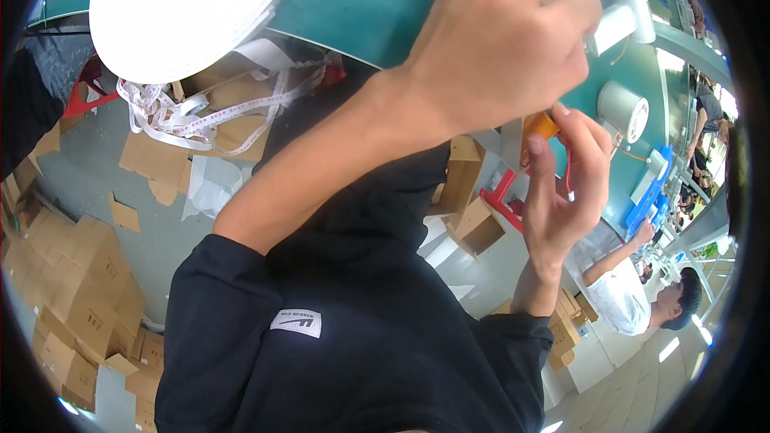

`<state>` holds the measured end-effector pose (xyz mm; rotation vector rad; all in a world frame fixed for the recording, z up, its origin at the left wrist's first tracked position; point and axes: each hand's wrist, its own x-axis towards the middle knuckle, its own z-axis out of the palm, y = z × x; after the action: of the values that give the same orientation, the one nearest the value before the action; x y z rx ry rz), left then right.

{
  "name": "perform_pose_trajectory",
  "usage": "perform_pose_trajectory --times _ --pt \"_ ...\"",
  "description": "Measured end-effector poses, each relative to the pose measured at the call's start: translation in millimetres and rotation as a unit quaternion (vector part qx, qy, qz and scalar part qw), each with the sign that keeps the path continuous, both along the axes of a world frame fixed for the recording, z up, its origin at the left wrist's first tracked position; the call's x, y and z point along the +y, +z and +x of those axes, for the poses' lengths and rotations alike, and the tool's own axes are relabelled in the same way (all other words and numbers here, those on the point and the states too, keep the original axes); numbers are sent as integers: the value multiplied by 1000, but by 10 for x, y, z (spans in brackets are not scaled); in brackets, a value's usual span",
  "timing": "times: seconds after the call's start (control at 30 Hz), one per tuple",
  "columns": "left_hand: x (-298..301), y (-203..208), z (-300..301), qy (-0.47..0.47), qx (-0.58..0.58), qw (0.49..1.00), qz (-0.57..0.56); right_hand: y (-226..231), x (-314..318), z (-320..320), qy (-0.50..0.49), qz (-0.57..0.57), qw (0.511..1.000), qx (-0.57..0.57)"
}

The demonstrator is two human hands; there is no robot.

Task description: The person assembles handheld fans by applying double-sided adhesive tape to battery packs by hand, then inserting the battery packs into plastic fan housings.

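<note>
My right hand (571, 180) pinches a small orange cylinder (539, 128) between thumb and fingers. A thin red wire (569, 183) shows beside the palm. Just above it, my left hand (509, 44) reaches across with its fingers curled closed; whatever they hold is hidden behind the knuckles. Both hands are at the edge of the green table (353, 4). On the table at upper left lies a large white roll (188, 24) of tape or labels. Beyond the right hand is a white cylindrical container (623, 112).
Printed white strips (237, 116) hang in a tangle below the roll. Cardboard boxes (84, 289) are stacked at lower left. A red stool part (503, 199) shows beneath the right hand. At right, a person in white (622, 301) reaches toward a blue tray (650, 192).
</note>
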<state>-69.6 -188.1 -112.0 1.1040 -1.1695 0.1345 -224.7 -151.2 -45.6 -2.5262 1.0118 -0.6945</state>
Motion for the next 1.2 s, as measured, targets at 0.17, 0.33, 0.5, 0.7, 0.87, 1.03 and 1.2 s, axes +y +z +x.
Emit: perform_pose_trajectory --times 0.17,0.33,0.5,0.7,0.87,1.03,1.2 --pt "112 87 135 -34 -30 998 42 -68 37 -83 8 -5 1000 20" --pt "217 294 187 -93 -7 990 107 30 82 -156 -58 1 981 -184" --pt "238 284 205 -97 -3 989 113 50 12 -176 -17 64 993 -102" --pt "231 277 193 -105 6 988 111 122 72 -121 -72 97 982 -148" --pt "239 275 205 -105 5 988 112 89 25 -90 -49 77 993 -79" --pt "238 261 193 -119 23 986 115 88 -14 -34 -44 98 993 -52" --pt "240 265 196 -120 16 986 112 162 -71 69 -13 58 998 28"
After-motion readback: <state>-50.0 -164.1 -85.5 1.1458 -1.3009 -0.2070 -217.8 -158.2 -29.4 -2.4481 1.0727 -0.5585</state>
